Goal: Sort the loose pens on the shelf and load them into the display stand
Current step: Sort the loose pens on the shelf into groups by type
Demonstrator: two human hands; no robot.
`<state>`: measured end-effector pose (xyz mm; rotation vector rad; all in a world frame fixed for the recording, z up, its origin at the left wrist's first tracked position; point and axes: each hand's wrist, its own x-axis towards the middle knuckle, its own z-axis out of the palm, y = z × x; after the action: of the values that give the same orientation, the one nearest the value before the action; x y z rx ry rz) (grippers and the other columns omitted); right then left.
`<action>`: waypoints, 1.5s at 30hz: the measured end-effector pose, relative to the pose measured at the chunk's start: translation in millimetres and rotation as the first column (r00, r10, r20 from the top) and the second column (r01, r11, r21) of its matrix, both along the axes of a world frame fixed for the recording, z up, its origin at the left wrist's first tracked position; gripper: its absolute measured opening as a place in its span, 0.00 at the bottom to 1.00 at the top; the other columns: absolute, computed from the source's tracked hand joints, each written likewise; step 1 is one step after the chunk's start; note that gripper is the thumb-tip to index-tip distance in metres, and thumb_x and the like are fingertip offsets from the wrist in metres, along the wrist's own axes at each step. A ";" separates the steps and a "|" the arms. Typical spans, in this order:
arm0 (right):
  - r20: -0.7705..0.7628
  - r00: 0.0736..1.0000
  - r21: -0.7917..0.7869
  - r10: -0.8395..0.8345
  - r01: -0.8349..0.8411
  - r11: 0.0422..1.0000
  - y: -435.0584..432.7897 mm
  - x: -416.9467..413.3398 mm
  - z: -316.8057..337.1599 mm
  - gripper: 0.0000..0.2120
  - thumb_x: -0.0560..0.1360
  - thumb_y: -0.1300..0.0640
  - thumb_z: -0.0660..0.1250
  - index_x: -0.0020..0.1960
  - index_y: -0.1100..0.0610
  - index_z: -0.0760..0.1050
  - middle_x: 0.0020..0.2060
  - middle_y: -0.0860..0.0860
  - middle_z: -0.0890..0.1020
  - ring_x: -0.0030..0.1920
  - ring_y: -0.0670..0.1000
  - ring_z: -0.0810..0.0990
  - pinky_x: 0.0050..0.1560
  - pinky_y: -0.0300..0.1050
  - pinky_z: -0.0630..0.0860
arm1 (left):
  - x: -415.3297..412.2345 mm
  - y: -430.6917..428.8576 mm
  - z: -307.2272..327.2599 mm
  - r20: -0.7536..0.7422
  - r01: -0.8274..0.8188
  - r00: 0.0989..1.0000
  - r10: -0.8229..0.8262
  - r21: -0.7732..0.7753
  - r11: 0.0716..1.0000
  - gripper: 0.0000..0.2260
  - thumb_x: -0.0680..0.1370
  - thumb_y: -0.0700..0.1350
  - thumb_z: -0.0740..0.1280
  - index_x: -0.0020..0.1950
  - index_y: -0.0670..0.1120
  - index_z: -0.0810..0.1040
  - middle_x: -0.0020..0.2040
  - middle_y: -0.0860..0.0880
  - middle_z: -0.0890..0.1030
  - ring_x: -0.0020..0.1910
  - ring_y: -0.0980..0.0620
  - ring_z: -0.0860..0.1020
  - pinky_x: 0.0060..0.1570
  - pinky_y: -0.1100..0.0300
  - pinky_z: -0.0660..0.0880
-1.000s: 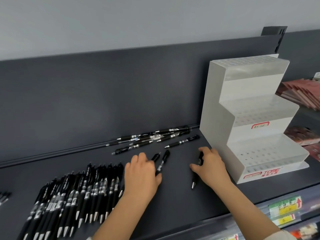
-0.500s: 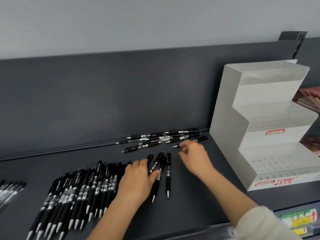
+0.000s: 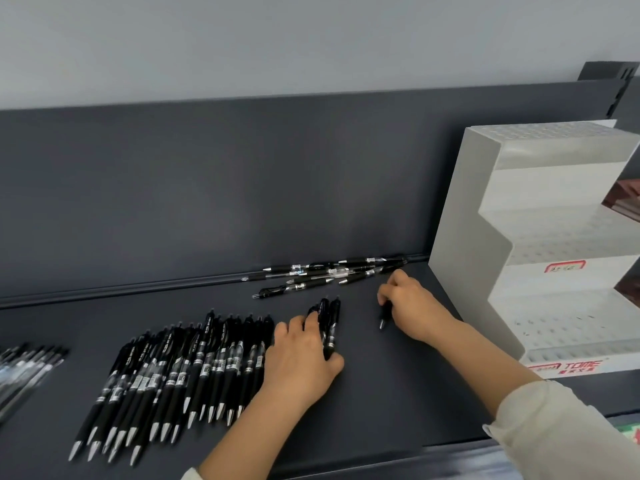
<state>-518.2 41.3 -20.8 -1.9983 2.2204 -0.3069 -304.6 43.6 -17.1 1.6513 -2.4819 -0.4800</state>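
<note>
A row of several black pens [image 3: 180, 372] lies side by side on the dark shelf [image 3: 398, 393], tips toward me. My left hand [image 3: 299, 358] rests flat on the right end of that row, fingers over a few pens [image 3: 329, 320] set slightly apart. My right hand [image 3: 412, 310] pinches one black pen [image 3: 383, 318], tip down, near the shelf's middle. Several loose pens [image 3: 332, 275] lie scattered along the back wall. The white stepped display stand [image 3: 540, 244] stands at the right, its holes bare.
Another bunch of pens [image 3: 24, 368] lies at the far left edge. The dark back panel [image 3: 207, 188] rises behind the shelf. Reddish packets [image 3: 627, 199] show behind the stand. The shelf's front edge runs along the bottom right.
My right hand went to the loose pens at the back, then drew back toward me holding one pen. My left hand stayed on the sorted row, pushing pens together.
</note>
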 end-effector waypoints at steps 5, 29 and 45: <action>0.136 0.983 -0.043 0.120 -0.115 0.992 17.2 28.8 -1.5 0.16 0.72 0.70 0.59 0.51 0.54 0.78 0.55 0.49 0.69 0.56 0.53 0.73 0.55 0.44 0.72 | 5.8 7.6 0.3 -0.038 -0.051 0.998 0.049 -0.039 0.998 0.31 0.77 0.55 0.62 0.76 0.46 0.55 0.70 0.50 0.64 0.68 0.48 0.61 0.63 0.56 0.67; 0.650 0.759 -0.056 -0.039 0.099 0.994 6.7 70.9 0.9 0.17 0.70 0.68 0.69 0.58 0.58 0.77 0.49 0.51 0.80 0.38 0.47 0.78 0.41 0.38 0.80 | 26.8 -2.0 0.6 -0.033 0.103 0.993 -0.112 -0.208 0.973 0.20 0.76 0.63 0.59 0.66 0.61 0.71 0.72 0.62 0.59 0.71 0.56 0.56 0.66 0.54 0.59; -0.090 0.986 -0.084 -0.143 0.135 0.987 -47.8 -0.5 -6.0 0.19 0.79 0.56 0.59 0.70 0.54 0.66 0.66 0.52 0.69 0.65 0.56 0.65 0.62 0.53 0.65 | 21.5 0.3 1.2 -0.036 0.113 0.992 -0.118 -0.124 0.986 0.11 0.76 0.50 0.61 0.57 0.56 0.77 0.68 0.62 0.65 0.69 0.59 0.60 0.66 0.55 0.58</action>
<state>-518.7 -6.5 -26.9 -1.9373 2.4494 -0.3239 -283.1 43.8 -15.9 1.4431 -2.5307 -0.3637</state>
